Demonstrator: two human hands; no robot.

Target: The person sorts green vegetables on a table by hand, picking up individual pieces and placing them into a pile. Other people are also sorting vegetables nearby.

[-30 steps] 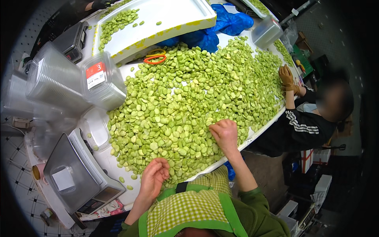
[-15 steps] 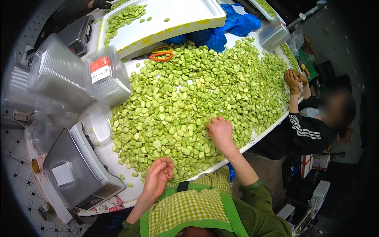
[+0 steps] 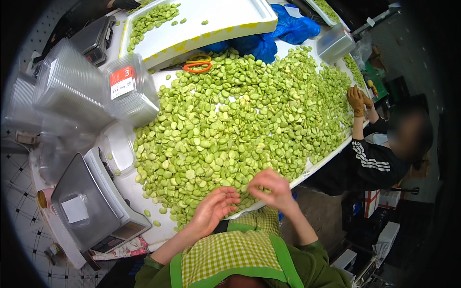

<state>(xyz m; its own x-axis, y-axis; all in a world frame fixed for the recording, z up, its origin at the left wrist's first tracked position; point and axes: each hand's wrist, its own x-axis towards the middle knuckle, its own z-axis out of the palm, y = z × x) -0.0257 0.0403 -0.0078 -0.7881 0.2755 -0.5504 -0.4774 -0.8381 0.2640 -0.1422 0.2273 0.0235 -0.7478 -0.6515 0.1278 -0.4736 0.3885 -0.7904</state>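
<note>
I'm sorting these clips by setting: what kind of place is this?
Probably a produce sorting and packing bench, perhaps at a market or shop. A white table is heaped with shelled green beans; beside them are stacked clear plastic tubs and a weighing scale.

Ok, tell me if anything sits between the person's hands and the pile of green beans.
Nothing visible does. The left hand and right hand hover at the near edge of the green beans, palms close together, right above the nearest beans. The scale sits off to the left, clear of them.
</note>
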